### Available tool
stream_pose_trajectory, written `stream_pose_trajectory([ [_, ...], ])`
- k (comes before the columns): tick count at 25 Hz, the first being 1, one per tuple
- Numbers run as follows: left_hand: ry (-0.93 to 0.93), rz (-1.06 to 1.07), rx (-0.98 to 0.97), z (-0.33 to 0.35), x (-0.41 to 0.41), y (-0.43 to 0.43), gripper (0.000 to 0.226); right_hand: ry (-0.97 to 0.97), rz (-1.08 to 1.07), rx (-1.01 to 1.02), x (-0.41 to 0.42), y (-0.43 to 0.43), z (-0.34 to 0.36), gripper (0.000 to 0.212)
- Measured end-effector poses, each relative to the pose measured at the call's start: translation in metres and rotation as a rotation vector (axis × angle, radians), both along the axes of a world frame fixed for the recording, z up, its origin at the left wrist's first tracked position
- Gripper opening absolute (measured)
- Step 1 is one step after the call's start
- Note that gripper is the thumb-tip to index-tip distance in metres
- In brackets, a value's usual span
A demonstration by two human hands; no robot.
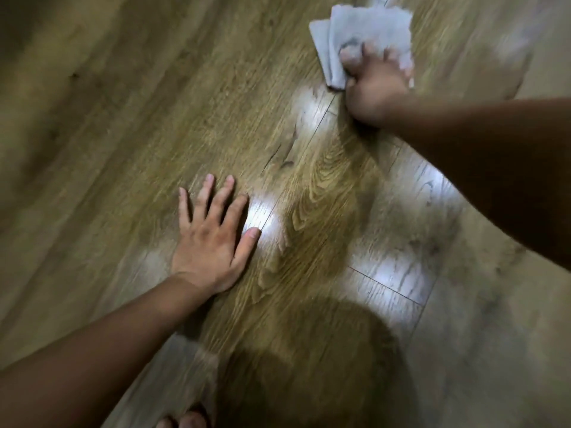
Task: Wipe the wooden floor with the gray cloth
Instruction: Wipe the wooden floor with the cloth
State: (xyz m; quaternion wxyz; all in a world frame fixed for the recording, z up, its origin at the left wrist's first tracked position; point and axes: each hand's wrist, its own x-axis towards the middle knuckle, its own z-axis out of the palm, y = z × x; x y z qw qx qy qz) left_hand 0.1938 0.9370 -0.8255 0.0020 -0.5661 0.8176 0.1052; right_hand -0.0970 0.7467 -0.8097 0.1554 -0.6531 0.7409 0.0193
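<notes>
Gray cloth (367,29), gripped in right hand's (375,84) curled fingers, should stay pressed flat to wooden floor (108,125) while left hand (213,239), fingers spread, braces.

Bare toes, a round shadow and scattered glare.

Two bare toes (182,421) peek in at the very bottom edge, side by side and blurred. Just to their right spreads a large rounded shadow (312,372), dark and soft-edged. Above it sit white patches of reflected light: a central glare patch (262,216), a broader patch (392,270) down to its right, a third patch (438,193) further right, and a fainter patch (306,103) higher up.
</notes>
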Motion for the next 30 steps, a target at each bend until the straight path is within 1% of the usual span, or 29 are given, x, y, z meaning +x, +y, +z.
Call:
stream_pose_trajectory([
  [1, 0.027, 0.004, -0.003, 0.000, 0.001, 0.000, 0.065, 0.031, 0.085, -0.012, 0.011, 0.027, -0.003, 0.057],
  [3, 0.087, 0.010, -0.018, 0.003, 0.003, 0.000, 0.063, 0.032, 0.398, -0.060, 0.032, 0.097, -0.009, 0.058],
  [5, 0.113, 0.005, -0.032, 0.004, 0.004, -0.001, 0.060, -0.050, 0.827, -0.009, 0.043, 0.164, -0.007, 0.058],
  [6, 0.128, 0.007, -0.038, 0.004, 0.003, 0.001, 0.060, -0.068, 1.008, 0.036, 0.039, 0.185, -0.005, 0.058],
  [7, 0.142, 0.012, -0.046, 0.004, 0.003, 0.002, 0.059, -0.086, 1.117, 0.092, 0.026, 0.189, 0.000, 0.056],
  [8, 0.148, 0.016, -0.051, 0.003, 0.002, 0.004, 0.059, -0.112, 1.135, 0.117, 0.008, 0.181, 0.005, 0.056],
  [9, 0.148, 0.018, -0.055, 0.003, 0.002, 0.004, 0.059, -0.126, 1.073, 0.117, -0.012, 0.164, 0.009, 0.056],
  [10, 0.144, 0.018, -0.054, 0.002, 0.002, 0.004, 0.058, -0.116, 0.954, 0.084, -0.034, 0.141, 0.010, 0.057],
  [12, 0.139, 0.021, -0.046, 0.000, 0.004, 0.003, 0.058, -0.041, 0.546, -0.027, -0.084, 0.083, 0.015, 0.058],
  [14, 0.143, 0.023, -0.046, -0.001, 0.004, 0.003, 0.059, -0.038, 0.114, -0.076, -0.123, 0.035, 0.023, 0.054],
  [15, 0.146, 0.024, -0.049, -0.002, 0.004, 0.004, 0.059, -0.044, -0.019, -0.079, -0.128, 0.021, 0.026, 0.054],
  [16, 0.145, 0.022, -0.050, -0.002, 0.004, 0.003, 0.059, -0.007, -0.057, -0.070, -0.125, 0.013, 0.024, 0.055],
  [18, 0.138, 0.014, -0.057, -0.005, 0.004, 0.004, 0.058, 0.124, 0.011, -0.015, -0.113, 0.008, 0.017, 0.054],
  [20, 0.133, 0.011, -0.063, -0.007, 0.006, 0.005, 0.057, 0.177, 0.057, 0.008, -0.102, 0.011, 0.006, 0.057],
  [23, 0.118, 0.013, -0.058, -0.007, 0.005, 0.003, 0.057, 0.066, 0.008, 0.023, -0.085, 0.031, -0.002, 0.060],
  [24, 0.106, 0.010, -0.059, -0.007, 0.004, 0.003, 0.057, 0.050, 0.044, 0.048, -0.073, 0.048, -0.002, 0.062],
  [26, 0.089, -0.001, -0.051, -0.004, 0.004, 0.002, 0.057, 0.076, 0.215, 0.054, -0.046, 0.099, -0.001, 0.066],
  [27, 0.083, -0.002, -0.052, -0.001, 0.004, 0.001, 0.057, 0.042, 0.320, 0.046, -0.029, 0.130, 0.004, 0.066],
  [28, 0.071, -0.006, -0.059, -0.001, 0.003, 0.002, 0.057, -0.015, 0.436, 0.047, -0.016, 0.161, 0.008, 0.062],
  [29, 0.056, -0.014, -0.061, -0.001, 0.002, 0.004, 0.057, -0.062, 0.562, 0.038, -0.006, 0.188, 0.010, 0.054],
  [30, 0.052, -0.021, -0.057, -0.001, 0.001, 0.005, 0.057, -0.072, 0.660, 0.008, 0.002, 0.203, 0.009, 0.046],
])
